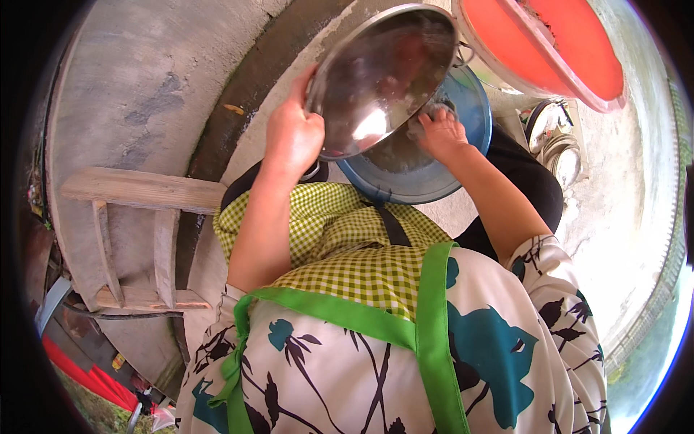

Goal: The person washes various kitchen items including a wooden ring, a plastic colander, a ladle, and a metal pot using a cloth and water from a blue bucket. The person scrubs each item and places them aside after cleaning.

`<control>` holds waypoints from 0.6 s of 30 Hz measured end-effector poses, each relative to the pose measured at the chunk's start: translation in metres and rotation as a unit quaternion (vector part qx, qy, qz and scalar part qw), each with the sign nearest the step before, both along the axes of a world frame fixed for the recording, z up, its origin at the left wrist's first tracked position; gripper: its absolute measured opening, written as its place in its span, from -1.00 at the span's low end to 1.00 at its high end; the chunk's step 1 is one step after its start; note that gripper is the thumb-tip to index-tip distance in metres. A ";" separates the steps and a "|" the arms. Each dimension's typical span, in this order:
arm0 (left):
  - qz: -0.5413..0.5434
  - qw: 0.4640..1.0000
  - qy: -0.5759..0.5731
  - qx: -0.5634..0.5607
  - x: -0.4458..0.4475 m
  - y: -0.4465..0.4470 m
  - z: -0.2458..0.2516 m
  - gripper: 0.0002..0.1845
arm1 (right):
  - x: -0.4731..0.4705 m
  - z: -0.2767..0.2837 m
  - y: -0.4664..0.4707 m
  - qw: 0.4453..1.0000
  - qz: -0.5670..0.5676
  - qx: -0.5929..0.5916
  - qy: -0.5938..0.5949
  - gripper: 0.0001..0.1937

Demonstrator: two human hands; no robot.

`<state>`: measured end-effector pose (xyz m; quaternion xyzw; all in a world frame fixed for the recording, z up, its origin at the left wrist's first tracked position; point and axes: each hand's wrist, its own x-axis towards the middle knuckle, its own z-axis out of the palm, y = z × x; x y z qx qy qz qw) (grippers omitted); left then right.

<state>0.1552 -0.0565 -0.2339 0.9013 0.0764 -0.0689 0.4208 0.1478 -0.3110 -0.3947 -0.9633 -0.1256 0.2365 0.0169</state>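
Note:
My left hand (296, 127) grips the near-left rim of a large shiny metal pan (379, 76). The pan is tilted up, its inside facing me, above a blue plastic basin (428, 190). A wire-like handle (464, 53) shows at its far right side. In my right hand (442, 133) is a grey scrubbing cloth or pad (416, 129), held over the basin just off the pan's lower right edge. Murky water (398, 163) lies in the basin; the pan hides its far left part.
A big red-orange bucket (585, 49) stands at the upper right. Below it, stacked bowls and dishes (561, 157) sit on the concrete. To the left is a wooden bench or stool (146, 187), beside a wet gutter (238, 92). A red cloth (92, 374) lies at lower left.

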 end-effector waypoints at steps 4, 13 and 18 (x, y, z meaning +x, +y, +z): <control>0.011 0.999 0.017 -0.039 0.016 0.038 0.024 -0.48 | 0.025 0.060 -0.016 0.989 -0.101 0.032 0.105 -0.40; -0.129 0.984 0.093 0.078 0.079 0.044 0.132 -0.58 | 0.048 0.075 -0.038 0.551 -0.323 0.727 0.251 -0.54; -0.148 0.985 0.079 0.028 0.107 0.052 0.160 -0.35 | 0.049 0.080 -0.030 0.534 -0.308 0.743 0.261 -0.76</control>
